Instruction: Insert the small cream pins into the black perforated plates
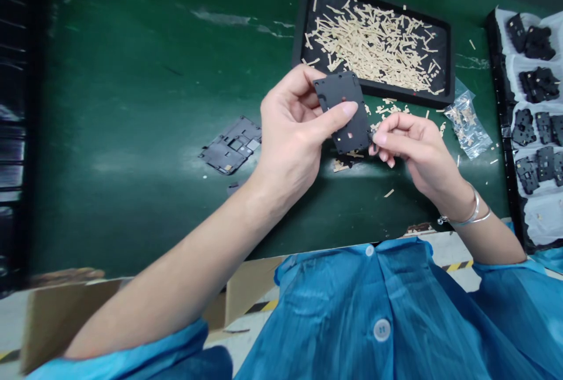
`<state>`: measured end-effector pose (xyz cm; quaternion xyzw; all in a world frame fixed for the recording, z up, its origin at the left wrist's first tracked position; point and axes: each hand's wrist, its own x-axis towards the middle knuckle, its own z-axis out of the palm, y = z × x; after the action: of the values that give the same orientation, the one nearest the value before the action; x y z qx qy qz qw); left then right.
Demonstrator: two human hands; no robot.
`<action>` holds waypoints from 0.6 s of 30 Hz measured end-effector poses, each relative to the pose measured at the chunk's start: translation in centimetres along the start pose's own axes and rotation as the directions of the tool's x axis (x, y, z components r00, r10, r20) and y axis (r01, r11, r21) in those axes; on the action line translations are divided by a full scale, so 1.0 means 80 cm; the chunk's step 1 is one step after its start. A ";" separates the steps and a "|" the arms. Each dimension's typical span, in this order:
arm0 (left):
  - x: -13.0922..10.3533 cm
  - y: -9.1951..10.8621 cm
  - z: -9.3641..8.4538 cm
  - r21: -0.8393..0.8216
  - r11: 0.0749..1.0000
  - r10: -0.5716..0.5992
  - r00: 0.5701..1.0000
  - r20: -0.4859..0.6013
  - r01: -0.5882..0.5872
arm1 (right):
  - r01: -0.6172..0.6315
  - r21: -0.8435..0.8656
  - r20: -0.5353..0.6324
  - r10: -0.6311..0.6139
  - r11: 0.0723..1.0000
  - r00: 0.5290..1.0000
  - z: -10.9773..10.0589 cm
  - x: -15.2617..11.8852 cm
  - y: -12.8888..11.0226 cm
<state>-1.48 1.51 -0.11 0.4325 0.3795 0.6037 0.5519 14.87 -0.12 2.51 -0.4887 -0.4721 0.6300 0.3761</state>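
My left hand [294, 122] grips a flat black plastic plate [347, 128] with small holes, thumb across its face and fingers behind. At the plate's lower right corner, my right hand [409, 145] pinches a small dark piece [373, 141]; it is too small to name, and whether it is joined to the plate I cannot tell. Left of my left hand, another black plastic part [233, 144] with cutouts lies on the green table [145, 192]. A smaller dark part [234, 187] is partly hidden behind my left forearm.
A black tray [448, 69] heaped with pale strips [369, 46] stands at the back. Loose strips are scattered below it, beside a clear plastic bag [468, 125]. A white compartment tray [545, 221] with black parts lines the right side. A cardboard box [65, 321] sits below the table edge.
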 end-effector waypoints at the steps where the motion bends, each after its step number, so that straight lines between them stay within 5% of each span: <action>1: 0.001 0.000 -0.001 -0.006 1.000 -0.004 1.000 0.007 0.004 | -0.017 0.021 0.024 0.016 1.000 1.000 -0.001 0.000 0.000; 6: 0.003 -0.001 -0.003 -0.065 0.998 -0.019 0.998 0.062 0.023 | -0.075 0.072 0.083 0.069 0.995 0.994 -0.003 0.001 0.001; 18: 0.002 0.000 -0.002 -0.015 1.000 -0.011 1.000 0.026 0.011 | 0.008 0.010 0.021 -0.008 1.000 1.000 0.000 -0.001 0.001</action>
<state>-1.60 1.65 -0.12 0.4342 0.3701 0.5977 0.5633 14.85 -0.19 2.45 -0.4783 -0.4748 0.6358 0.3763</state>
